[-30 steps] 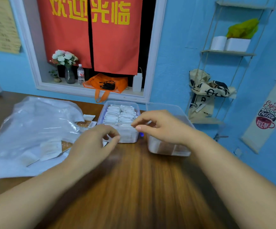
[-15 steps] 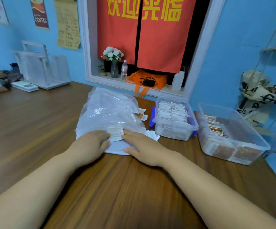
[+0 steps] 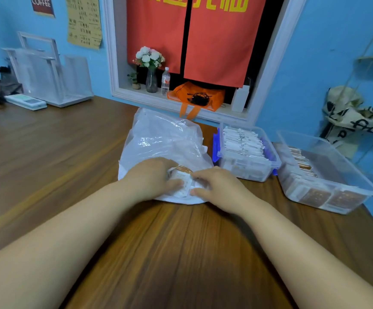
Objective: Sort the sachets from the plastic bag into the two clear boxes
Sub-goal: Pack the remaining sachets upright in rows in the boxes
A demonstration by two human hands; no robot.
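At frame centre the left hand (image 3: 152, 179) and right hand (image 3: 216, 186) pinch sachets (image 3: 181, 185) at the near edge of the plastic bag (image 3: 158, 139); squaring them first should ease lifting.

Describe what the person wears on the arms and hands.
Nothing worn shows: both forearms are bare to the frame's edge, with no sleeves, watch or bracelet. The left hand and right hand are ungloved, and no rings show on the visible fingers.
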